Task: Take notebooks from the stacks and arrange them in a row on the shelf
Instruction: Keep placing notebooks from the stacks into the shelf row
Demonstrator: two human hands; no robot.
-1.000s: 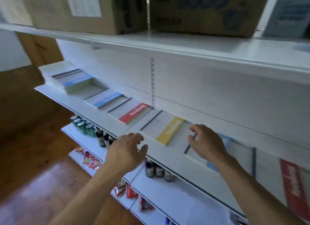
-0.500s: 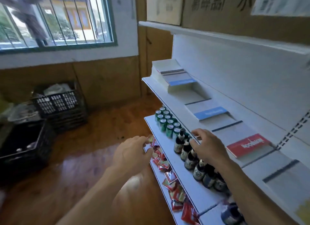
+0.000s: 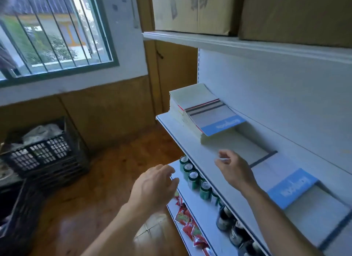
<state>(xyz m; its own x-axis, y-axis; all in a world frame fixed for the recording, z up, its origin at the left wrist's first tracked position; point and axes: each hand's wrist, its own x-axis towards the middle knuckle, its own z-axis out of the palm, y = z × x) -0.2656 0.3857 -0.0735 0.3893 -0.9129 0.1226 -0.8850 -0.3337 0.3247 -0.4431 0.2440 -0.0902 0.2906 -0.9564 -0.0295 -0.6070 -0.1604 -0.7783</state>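
Currently | right hand (image 3: 234,171) over shelf (image 3: 190,141) edge | left hand (image 3: 154,185) outside | stack (image 3: 205,110) beyond

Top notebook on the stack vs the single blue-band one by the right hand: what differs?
The blue-banded notebook atop the stack rests on a thick pile of notebooks; the single blue-banded notebook lies low on the white shelf. The stacked one lies well away from the right hand; the single one sits just beyond it. Both: pale cover, blue lettered band, dark stripe opposite.
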